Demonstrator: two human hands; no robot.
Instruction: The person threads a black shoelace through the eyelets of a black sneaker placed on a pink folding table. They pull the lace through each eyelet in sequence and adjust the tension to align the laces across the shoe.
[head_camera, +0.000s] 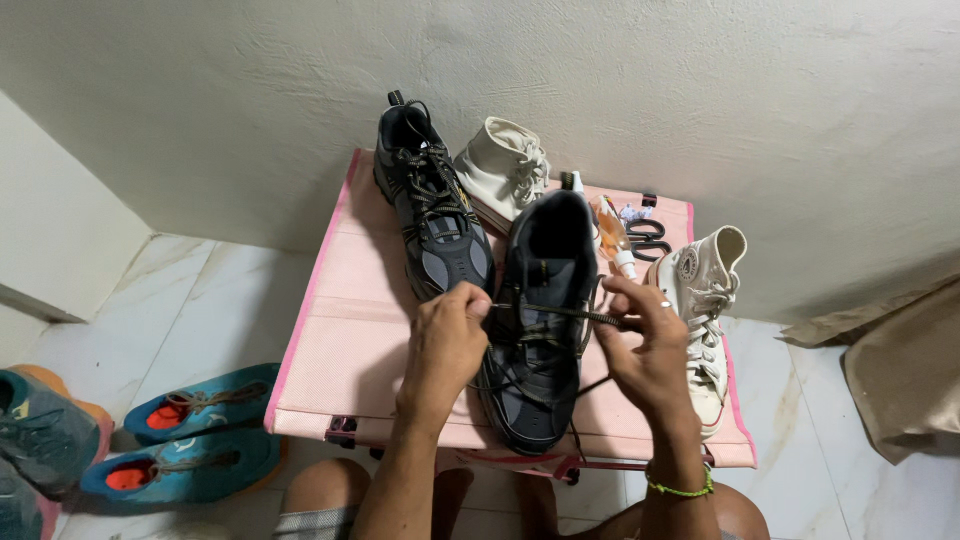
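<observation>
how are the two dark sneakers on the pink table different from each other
The near sneaker lies between both hands, left hand and right hand pulling its lace; the far sneaker is untouched. The near one's laces are loose, the far one's laced up. Both are dark and rest on the pink table.

A second dark grey-and-black laced trainer (430, 200) lies on the pink fabric folding table (340, 330). Behind it, a cream canvas high-top shoe (500, 170); a matching one (705, 310) lies at the table's right edge. Black-handled scissors (650, 238) and a small clear spray bottle (612, 235) sit between. Teal trainers with orange insoles (195, 435) rest on the white marble floor (180, 310).
</observation>
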